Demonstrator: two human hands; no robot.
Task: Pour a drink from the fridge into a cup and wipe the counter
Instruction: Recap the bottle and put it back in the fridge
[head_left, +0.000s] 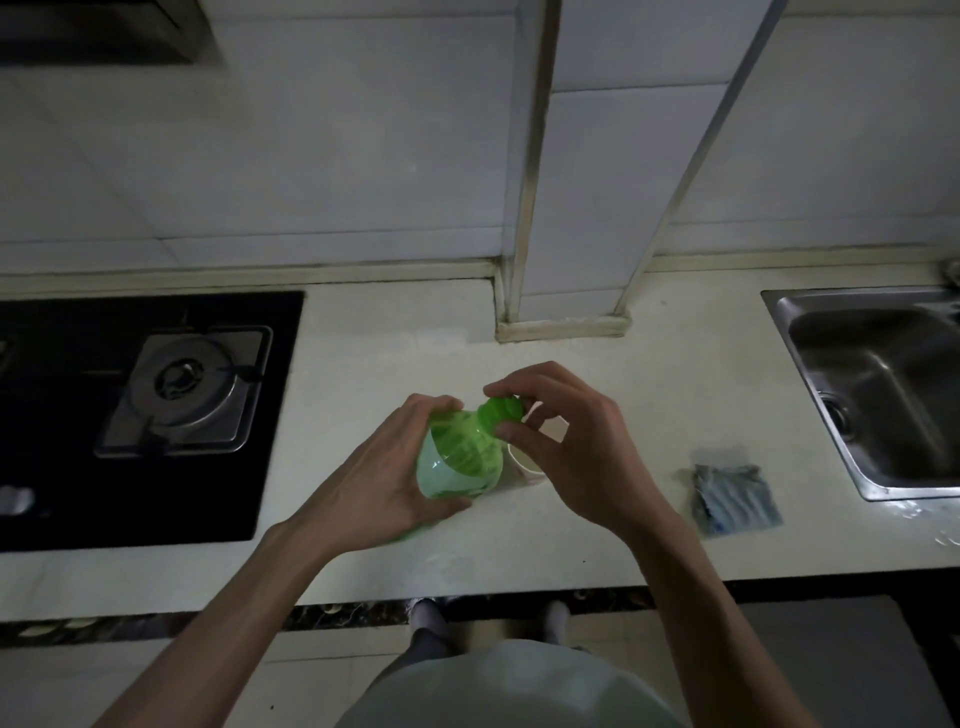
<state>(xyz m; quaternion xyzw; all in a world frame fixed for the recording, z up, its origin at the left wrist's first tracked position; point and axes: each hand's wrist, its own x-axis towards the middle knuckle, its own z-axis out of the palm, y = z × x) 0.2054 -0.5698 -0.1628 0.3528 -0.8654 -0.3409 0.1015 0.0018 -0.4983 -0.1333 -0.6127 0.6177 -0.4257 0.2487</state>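
Our left hand (387, 470) grips the body of the green bottle (460, 452) above the counter (597, 530), while our right hand (563, 441) pinches its cap (501, 410). A white cup (527, 470) stands just behind the bottle (mostly hidden), and a blue cloth (735, 499) lies near the sink (878, 384).

I saw pale counter (675, 374), white cup (527, 470) standing mid-counter, blue cloth (735, 499) flat near sink (883, 395), hob (156, 415) inset left

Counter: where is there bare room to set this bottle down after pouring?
Bare counter lies between the stove and the left hand, and beyond the right hand up to the tiled column. A narrower gap sits between the cup and the cloth. Crowded between cloth and sink.
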